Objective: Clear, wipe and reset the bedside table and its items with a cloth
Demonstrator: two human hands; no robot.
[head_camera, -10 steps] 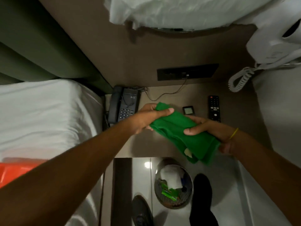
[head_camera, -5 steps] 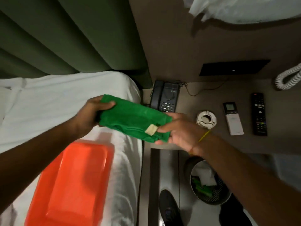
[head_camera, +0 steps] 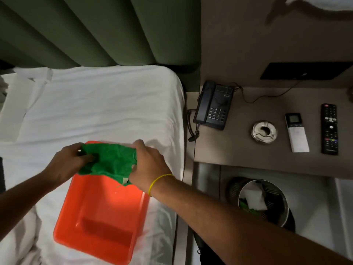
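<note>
A green cloth (head_camera: 110, 162) is stretched between my two hands over the far end of an orange tub (head_camera: 99, 219) that rests on the white bed. My left hand (head_camera: 65, 162) grips the cloth's left end and my right hand (head_camera: 148, 165) grips its right end. The brown bedside table (head_camera: 238, 150) stands to the right. On it lie a black phone (head_camera: 213, 106), a round metal ashtray (head_camera: 264, 131), a white remote (head_camera: 296, 132) and a black remote (head_camera: 329, 129).
The white bed (head_camera: 95, 104) fills the left side, with a green padded headboard (head_camera: 95, 31) behind it. A metal waste bin (head_camera: 263, 203) with rubbish stands on the floor below the table. A phone cord runs to a dark wall panel (head_camera: 305, 70).
Both hands have carried the green cloth left, from above the bedside table to over the orange tub on the bed. The view has swung left with them.
</note>
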